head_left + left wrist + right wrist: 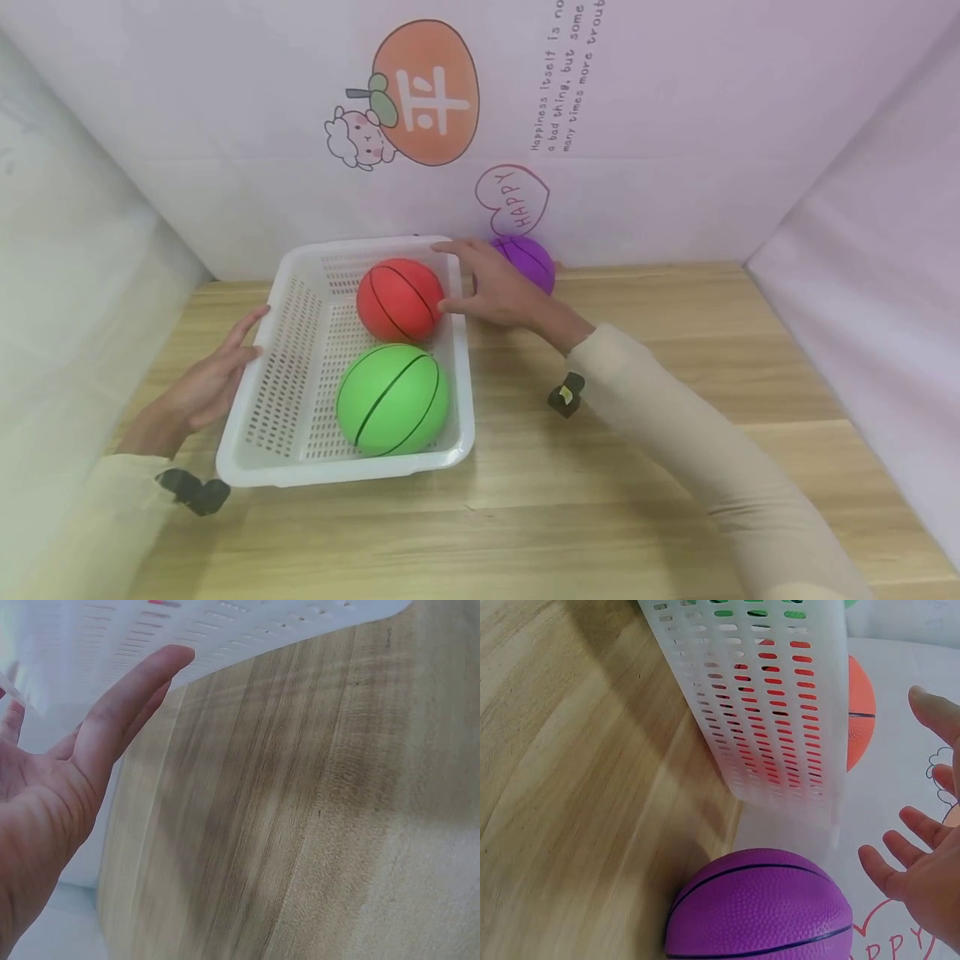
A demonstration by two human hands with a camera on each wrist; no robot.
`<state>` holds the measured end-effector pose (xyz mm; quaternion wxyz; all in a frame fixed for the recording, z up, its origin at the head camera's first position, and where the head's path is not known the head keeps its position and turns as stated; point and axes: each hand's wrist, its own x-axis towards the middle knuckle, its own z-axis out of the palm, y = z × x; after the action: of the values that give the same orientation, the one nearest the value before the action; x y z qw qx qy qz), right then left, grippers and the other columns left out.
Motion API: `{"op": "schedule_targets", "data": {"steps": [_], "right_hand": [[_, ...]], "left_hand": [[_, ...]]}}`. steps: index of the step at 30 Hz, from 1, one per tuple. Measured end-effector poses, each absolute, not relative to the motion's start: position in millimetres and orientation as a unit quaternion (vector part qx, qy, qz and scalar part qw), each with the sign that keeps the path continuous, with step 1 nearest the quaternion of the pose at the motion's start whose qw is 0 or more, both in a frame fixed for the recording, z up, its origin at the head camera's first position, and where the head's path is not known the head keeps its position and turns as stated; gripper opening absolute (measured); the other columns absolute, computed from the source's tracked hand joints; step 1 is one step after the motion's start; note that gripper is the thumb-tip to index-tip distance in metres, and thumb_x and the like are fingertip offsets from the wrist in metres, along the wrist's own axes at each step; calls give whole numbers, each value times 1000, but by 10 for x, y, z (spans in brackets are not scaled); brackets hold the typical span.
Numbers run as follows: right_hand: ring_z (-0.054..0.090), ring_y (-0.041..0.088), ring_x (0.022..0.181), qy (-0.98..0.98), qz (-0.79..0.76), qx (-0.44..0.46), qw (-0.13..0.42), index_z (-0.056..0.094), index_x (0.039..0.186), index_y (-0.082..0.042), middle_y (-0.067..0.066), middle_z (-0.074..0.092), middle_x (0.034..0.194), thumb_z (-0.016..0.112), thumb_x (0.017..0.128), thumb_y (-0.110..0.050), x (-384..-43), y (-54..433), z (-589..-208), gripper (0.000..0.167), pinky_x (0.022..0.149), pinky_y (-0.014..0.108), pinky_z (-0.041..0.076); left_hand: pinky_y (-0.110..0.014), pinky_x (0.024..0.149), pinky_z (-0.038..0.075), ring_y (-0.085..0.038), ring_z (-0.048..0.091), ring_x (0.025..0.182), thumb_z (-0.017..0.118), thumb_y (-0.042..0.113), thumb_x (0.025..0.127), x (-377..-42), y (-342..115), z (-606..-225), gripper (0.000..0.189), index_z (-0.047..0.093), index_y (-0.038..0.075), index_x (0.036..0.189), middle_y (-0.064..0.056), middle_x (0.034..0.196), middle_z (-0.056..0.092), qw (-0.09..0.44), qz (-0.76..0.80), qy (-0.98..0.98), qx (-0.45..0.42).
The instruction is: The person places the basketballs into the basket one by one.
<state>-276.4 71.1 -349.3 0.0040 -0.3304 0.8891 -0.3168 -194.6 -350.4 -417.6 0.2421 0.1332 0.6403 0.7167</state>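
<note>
A white perforated plastic basket (345, 478) stands on the wooden table. Inside are a red ball (400, 300) toward the back and a green ball (392, 400) at the front, both with black basketball lines. My left hand (213, 379) is at the basket's left side, its fingers extended along the outer wall; the left wrist view shows that hand (82, 761) close beneath the slotted wall. Over the right rim is my right hand (491, 287), thumb beside the red ball, fingers spread and holding nothing. A purple ball (761, 911) lies outside the basket, partly behind that hand in the head view.
Behind the table (675, 400) rises a white printed cloth (660, 142) with an orange fruit drawing and a heart. White cloth sides (870, 267) flank the table left and right. Dark wrist cameras (566, 395) sit by both sleeves.
</note>
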Motion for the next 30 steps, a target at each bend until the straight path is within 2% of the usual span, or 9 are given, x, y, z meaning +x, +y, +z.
{"op": "schedule_targets", "data": {"steps": [3,6,9,14,20,27,30], "right_hand": [[47,23,123,888,-319,-331,-3,42,151,-16,10,43,148,79,87,-33,-2770,739,-3472,77,101,42,43],[38,21,136,890,-314,-331,-9,43,151,-16,6,43,150,79,87,-33,-2783,766,-3452,76,110,42,36],[36,20,139,890,-311,-334,-13,44,151,-14,5,44,150,79,87,-34,-2800,801,-3445,76,112,40,32],[38,18,137,889,-316,-331,-23,45,150,-12,4,47,148,80,87,-33,-2801,868,-3439,75,112,37,32],[39,20,137,889,-320,-326,-33,45,149,-12,6,48,147,81,85,-31,-2809,951,-3439,76,113,39,32],[43,27,132,890,-326,-316,-39,46,149,-11,11,50,144,82,84,-35,-2803,1089,-3451,78,109,43,37],[43,31,132,883,-348,-312,-35,46,149,-9,14,49,143,83,83,-31,-2792,1160,-3459,79,108,45,38]], "left_hand": [[-44,87,54,-17,60,116,27,15,111,-1949,-3518,-4179,63,-5,42,159,6,136,48,244,719,636,138],[-44,88,54,-16,60,116,26,16,112,-1948,-3523,-4177,63,-5,42,159,6,136,45,245,715,640,141],[-44,88,53,-15,59,117,26,17,112,-1948,-3521,-4174,62,-5,43,159,7,138,44,246,710,644,142],[-44,88,53,-15,59,117,25,17,112,-1945,-3516,-4161,61,-5,43,159,8,138,44,247,707,647,142],[-45,88,53,-14,59,117,26,18,112,-1940,-3506,-4152,61,-4,44,159,8,138,42,246,705,651,139],[-45,88,53,-15,59,117,26,17,112,-1939,-3492,-4159,62,-4,44,159,7,139,42,248,711,643,139],[-45,88,53,-15,59,118,26,17,112,-1939,-3486,-4155,62,-4,43,159,6,138,42,249,711,643,142]]}}
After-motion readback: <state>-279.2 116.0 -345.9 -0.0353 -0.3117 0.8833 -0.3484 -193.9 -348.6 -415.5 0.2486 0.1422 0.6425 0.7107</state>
